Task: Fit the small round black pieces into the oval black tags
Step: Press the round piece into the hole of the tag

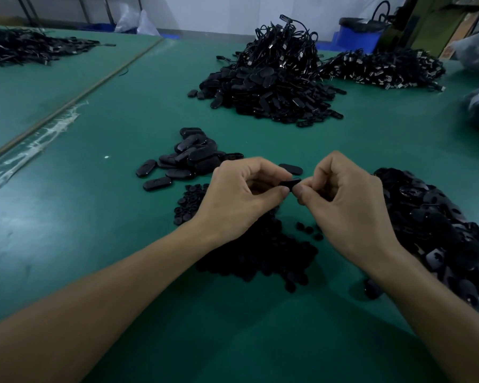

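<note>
L to R on green table (67, 194): heap of oval tags (187, 157), then L hand (241, 197) & R hand (346, 200), fingers curled, both pinching one oval tag (290, 183) above heap of round pieces (260, 258). Far back R, blue bin (357, 37) w/ black liner; contents can't tell.

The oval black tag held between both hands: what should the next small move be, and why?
Probably squeeze the oval black tag firmly with the right hand. It and the left hand both pinch the tag above the pile of small round pieces. Whether one of those is already seated in it is hidden, so pressing seems the safest step.
</note>
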`<action>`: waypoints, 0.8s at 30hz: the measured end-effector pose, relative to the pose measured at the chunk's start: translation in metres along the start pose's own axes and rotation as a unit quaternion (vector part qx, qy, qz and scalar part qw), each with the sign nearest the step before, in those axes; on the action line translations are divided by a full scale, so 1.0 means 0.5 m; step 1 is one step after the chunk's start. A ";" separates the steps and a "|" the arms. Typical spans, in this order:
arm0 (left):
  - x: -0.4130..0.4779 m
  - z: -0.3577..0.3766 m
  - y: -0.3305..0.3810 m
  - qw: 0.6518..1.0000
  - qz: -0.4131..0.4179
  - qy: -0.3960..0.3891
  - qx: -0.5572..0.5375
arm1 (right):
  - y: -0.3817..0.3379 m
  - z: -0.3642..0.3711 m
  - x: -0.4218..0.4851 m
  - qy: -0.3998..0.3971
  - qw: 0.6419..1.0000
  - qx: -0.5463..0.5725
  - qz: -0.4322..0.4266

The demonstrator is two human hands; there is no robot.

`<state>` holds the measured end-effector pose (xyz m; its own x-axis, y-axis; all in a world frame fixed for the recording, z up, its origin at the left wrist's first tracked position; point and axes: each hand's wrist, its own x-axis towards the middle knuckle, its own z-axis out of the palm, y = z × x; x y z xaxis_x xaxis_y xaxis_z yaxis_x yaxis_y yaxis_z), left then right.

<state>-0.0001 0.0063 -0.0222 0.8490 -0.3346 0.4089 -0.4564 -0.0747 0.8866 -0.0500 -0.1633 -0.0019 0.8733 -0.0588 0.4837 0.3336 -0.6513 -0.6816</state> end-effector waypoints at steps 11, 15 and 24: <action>-0.003 0.003 -0.002 0.997 0.039 -0.004 0.064 | -0.001 0.000 0.002 -0.014 1.000 0.002 -0.007; -0.006 0.003 0.001 0.995 0.052 -0.001 0.091 | -0.001 0.004 0.000 -0.005 1.000 -0.008 -0.013; -0.010 0.006 0.005 0.951 0.157 0.017 0.265 | -0.006 0.013 0.001 -0.017 0.998 -0.007 0.054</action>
<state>-0.0063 0.0048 -0.0224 0.6521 -0.3889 0.6508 -0.7519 -0.4415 0.4896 -0.0481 -0.1565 -0.0033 0.9156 -0.1042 0.3883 0.2314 -0.6533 -0.7209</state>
